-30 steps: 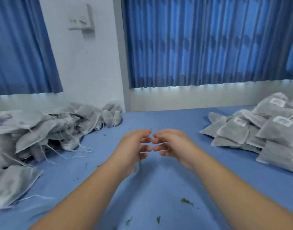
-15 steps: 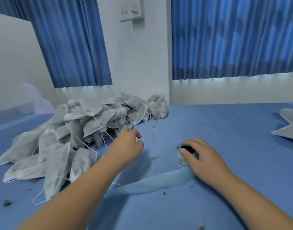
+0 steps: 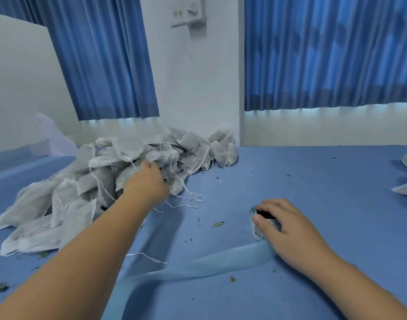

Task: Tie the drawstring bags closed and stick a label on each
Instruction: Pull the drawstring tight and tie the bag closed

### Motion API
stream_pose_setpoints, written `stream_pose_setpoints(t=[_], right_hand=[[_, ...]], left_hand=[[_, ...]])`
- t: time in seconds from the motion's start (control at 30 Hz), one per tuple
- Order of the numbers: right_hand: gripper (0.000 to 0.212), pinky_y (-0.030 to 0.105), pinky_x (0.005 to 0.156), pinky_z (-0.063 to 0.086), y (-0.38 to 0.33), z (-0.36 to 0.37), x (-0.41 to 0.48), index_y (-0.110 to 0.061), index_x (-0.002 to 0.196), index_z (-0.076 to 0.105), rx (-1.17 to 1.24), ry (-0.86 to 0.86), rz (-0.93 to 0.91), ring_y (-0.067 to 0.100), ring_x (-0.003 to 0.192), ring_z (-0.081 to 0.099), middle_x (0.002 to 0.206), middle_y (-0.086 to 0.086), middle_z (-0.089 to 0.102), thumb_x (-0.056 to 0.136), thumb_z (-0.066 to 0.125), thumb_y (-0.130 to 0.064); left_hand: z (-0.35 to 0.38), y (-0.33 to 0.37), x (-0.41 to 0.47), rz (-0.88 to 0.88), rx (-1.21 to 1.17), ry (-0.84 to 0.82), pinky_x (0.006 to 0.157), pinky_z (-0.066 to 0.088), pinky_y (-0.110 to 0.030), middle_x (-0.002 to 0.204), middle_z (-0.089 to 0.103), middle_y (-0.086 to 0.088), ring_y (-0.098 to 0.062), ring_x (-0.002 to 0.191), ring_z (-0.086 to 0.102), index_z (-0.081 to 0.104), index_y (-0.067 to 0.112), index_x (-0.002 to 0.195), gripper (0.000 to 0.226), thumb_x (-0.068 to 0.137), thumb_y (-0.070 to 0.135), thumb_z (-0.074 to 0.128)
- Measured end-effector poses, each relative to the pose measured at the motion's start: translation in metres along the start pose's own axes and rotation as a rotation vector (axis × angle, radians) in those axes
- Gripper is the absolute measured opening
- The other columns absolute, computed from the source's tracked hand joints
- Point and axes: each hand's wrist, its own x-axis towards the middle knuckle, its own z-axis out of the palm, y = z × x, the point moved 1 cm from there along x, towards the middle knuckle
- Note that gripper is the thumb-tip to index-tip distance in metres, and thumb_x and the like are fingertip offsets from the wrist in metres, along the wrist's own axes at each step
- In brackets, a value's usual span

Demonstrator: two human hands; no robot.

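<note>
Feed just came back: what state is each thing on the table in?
bag pile: heaped, drawstrings loose, no labels visible.
label roll: standing on end, partly unrolled.
backing strip: trailing loose toward the camera.
left grip: in the bag pile, hold unclear.
right grip: curled round the label roll.

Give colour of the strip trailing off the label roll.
Strip off the label roll is pale blue, lighter than the table cover; head view shows it.

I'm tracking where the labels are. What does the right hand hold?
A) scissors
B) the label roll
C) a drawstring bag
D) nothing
B: the right hand holds the label roll, its blue backing strip lying across the table.
</note>
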Motion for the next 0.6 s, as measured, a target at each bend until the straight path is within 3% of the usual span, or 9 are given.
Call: stream_pose_setpoints(t=[0.2,0.23,0.3,0.33,0.37,0.43,0.5,0.6], right_hand=[[0.03,0.006,0.082,0.033,-0.003,0.0,0.0,-0.032,0.108,0.064,0.002,-0.021,0.028,-0.01,0.108,0.047,0.112,-0.028,0.047,0.089,0.049,-0.049],[0.031,0.005,0.083,0.032,-0.003,-0.001,0.0,-0.03,0.11,0.064,0.003,-0.018,0.029,-0.009,0.107,0.048,0.112,-0.027,0.047,0.089,0.049,-0.048],[0.031,0.001,0.082,0.031,-0.005,-0.003,-0.001,-0.029,0.114,0.062,0.025,0.006,0.035,-0.014,0.106,0.047,0.112,-0.028,0.046,0.091,0.051,-0.046],[0.03,-0.001,0.08,0.03,-0.006,-0.005,-0.001,-0.029,0.116,0.061,0.045,0.026,0.04,-0.021,0.104,0.044,0.112,-0.03,0.045,0.092,0.052,-0.044],[0.029,-0.003,0.079,0.03,-0.006,-0.008,0.0,-0.03,0.118,0.06,0.072,0.05,0.048,-0.026,0.101,0.04,0.111,-0.031,0.044,0.092,0.053,-0.042],[0.024,0.0,0.077,0.034,-0.008,-0.018,0.001,-0.033,0.116,0.059,0.163,0.131,0.084,-0.028,0.097,0.041,0.11,-0.033,0.046,0.093,0.055,-0.039],[0.015,0.003,0.073,0.039,-0.01,-0.033,0.002,-0.034,0.107,0.061,0.309,0.304,0.123,-0.018,0.093,0.052,0.106,-0.028,0.055,0.093,0.057,-0.031],[0.019,0.006,0.064,0.042,-0.01,-0.059,0.003,-0.038,0.092,0.06,0.488,0.626,0.16,-0.002,0.08,0.06,0.091,-0.013,0.064,0.094,0.057,-0.02]], left_hand=[[-0.007,0.018,-0.006,0.104,-0.355,0.064,0.085,0.037,-0.032,0.149,0.031,-0.009,-0.031,0.121,0.048,0.033,0.011,0.147,0.057,0.094,0.026,0.051],[-0.011,0.025,-0.01,0.14,-0.438,0.085,0.084,0.035,-0.031,0.142,0.037,-0.007,-0.029,0.116,0.048,0.041,0.013,0.141,0.05,0.093,0.024,0.051],[-0.018,0.043,-0.02,0.195,-0.594,0.129,0.078,0.028,-0.025,0.114,0.043,0.003,-0.022,0.102,0.043,0.053,0.023,0.108,0.017,0.091,0.017,0.051],[-0.023,0.054,-0.027,0.225,-0.658,0.146,0.076,0.026,-0.024,0.106,0.041,0.007,-0.021,0.097,0.042,0.046,0.031,0.092,0.018,0.091,0.014,0.05],[-0.026,0.065,-0.033,0.255,-0.736,0.161,0.074,0.027,-0.024,0.108,0.041,0.007,-0.021,0.094,0.044,0.041,0.034,0.09,0.024,0.091,0.011,0.05],[-0.033,0.086,-0.047,0.272,-0.946,0.139,0.068,0.036,-0.024,0.121,0.049,0.001,-0.019,0.083,0.051,0.051,0.03,0.112,0.029,0.091,0.009,0.049],[-0.038,0.109,-0.063,0.249,-1.16,0.093,0.057,0.043,-0.013,0.121,0.06,-0.003,-0.008,0.07,0.056,0.051,0.027,0.138,0.049,0.093,0.01,0.048],[-0.038,0.142,-0.091,0.265,-1.426,0.012,0.058,0.045,-0.01,0.088,0.069,0.001,-0.001,0.06,0.058,0.059,0.028,0.131,0.045,0.093,0.006,0.048]])
